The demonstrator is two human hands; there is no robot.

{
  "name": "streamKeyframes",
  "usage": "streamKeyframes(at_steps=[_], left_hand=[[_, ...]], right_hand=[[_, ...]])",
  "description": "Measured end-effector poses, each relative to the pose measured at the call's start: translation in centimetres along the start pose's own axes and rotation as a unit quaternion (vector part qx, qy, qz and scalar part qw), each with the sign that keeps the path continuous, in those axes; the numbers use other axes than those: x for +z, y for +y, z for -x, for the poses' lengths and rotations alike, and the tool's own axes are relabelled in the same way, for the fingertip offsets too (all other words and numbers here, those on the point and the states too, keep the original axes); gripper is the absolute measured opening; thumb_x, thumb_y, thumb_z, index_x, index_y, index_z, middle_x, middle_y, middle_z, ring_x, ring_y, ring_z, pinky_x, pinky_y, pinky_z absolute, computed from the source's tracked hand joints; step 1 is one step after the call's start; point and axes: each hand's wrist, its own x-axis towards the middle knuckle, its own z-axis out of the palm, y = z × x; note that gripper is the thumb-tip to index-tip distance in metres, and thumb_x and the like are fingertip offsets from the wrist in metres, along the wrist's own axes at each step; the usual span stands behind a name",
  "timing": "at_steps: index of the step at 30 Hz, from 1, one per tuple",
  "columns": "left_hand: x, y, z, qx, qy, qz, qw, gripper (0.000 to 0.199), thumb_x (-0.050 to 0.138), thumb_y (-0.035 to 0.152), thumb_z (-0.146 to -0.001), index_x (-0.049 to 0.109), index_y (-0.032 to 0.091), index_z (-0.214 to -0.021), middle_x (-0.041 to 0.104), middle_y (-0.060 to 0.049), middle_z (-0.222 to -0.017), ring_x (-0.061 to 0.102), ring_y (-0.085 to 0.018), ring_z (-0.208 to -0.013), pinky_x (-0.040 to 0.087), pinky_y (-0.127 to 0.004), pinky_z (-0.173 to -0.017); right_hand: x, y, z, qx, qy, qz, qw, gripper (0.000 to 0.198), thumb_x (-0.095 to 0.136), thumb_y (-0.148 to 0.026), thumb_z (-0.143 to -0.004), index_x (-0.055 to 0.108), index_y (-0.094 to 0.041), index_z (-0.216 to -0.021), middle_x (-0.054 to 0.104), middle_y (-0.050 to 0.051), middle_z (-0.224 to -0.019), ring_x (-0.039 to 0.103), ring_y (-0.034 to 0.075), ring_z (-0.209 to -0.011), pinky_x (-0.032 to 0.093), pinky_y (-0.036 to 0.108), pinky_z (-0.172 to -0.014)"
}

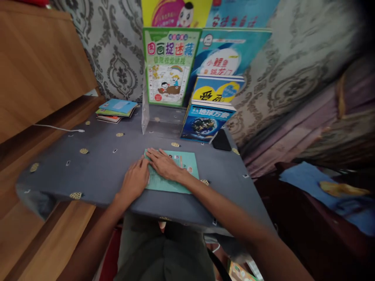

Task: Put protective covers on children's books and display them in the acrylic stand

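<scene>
A thin turquoise book [168,186] lies on the cloth-covered table in front of me, small print and pictures on its upper face. Flat across its upper left part rests my right hand [164,164], fingers stretched towards the left edge, open. My left hand [136,177] is at that same left edge, its fingers close together and bent, seemingly gripping the edge; its fingertips and thumb are partly hidden. The two hands nearly touch at the book's left side.
Behind the book stands a clear rack [145,117] with several upright picture books, including a blue globe-cover book [202,124]. A black phone-like object [222,140] lies beside it. At back left are a small stack of books [117,108] and a white cable [63,128].
</scene>
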Motion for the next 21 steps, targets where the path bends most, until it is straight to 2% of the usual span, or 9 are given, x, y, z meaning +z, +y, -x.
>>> streamKeyframes(at_steps=[3, 10, 15, 18, 21], left_hand=[[0.5, -0.6, -0.1, -0.001, 0.004, 0.005, 1.000, 0.021, 0.039, 0.018, -0.098, 0.056, 0.018, -0.111, 0.070, -0.013, -0.111, 0.068, -0.024, -0.098, 0.053, -0.038, -0.087], [1.0, -0.8, 0.4, 0.003, 0.037, 0.037, 0.999, 0.027, 0.037, 0.019, -0.099, 0.054, 0.016, -0.120, 0.069, -0.018, -0.117, 0.068, -0.029, -0.102, 0.053, -0.045, -0.089], [1.0, -0.9, 0.4, 0.014, 0.029, 0.029, 0.999, 0.027, 0.037, 0.019, -0.099, 0.055, 0.016, -0.119, 0.069, -0.018, -0.117, 0.068, -0.029, -0.104, 0.054, -0.046, -0.090], [0.6, -0.6, 0.3, 0.027, 0.029, -0.005, 0.999, 0.029, 0.035, 0.017, -0.098, 0.059, 0.016, -0.114, 0.066, -0.020, -0.128, 0.061, -0.033, -0.122, 0.049, -0.053, -0.100], [0.5, 0.4, -0.6, 0.064, 0.008, -0.017, 0.998, 0.035, 0.034, 0.018, -0.099, 0.060, 0.015, -0.122, 0.058, -0.020, -0.143, 0.048, -0.033, -0.139, 0.040, -0.059, -0.111]], right_hand=[[-0.6, 0.5, 1.7, 0.017, 0.013, 0.003, 1.000, 0.049, 0.039, -0.028, -0.104, 0.044, -0.012, -0.151, 0.039, 0.015, -0.160, 0.032, 0.025, -0.151, 0.026, 0.049, -0.125], [-1.7, 4.1, 7.9, 0.061, 0.045, -0.004, 0.997, 0.051, 0.036, -0.035, -0.105, 0.043, -0.018, -0.153, 0.039, 0.013, -0.160, 0.031, 0.025, -0.151, 0.028, 0.052, -0.123], [-2.4, 7.1, 11.3, 0.124, 0.080, -0.033, 0.988, 0.051, 0.033, -0.033, -0.104, 0.045, -0.017, -0.151, 0.039, 0.014, -0.160, 0.032, 0.027, -0.150, 0.029, 0.056, -0.122], [-2.6, 8.4, 12.4, 0.128, 0.106, -0.089, 0.982, 0.050, 0.033, -0.032, -0.104, 0.046, -0.024, -0.151, 0.040, 0.009, -0.160, 0.031, 0.025, -0.151, 0.028, 0.057, -0.122], [-2.7, 9.4, 12.7, 0.103, 0.120, -0.145, 0.977, 0.048, 0.033, -0.032, -0.104, 0.049, -0.026, -0.149, 0.044, 0.006, -0.158, 0.033, 0.023, -0.150, 0.027, 0.056, -0.123]])
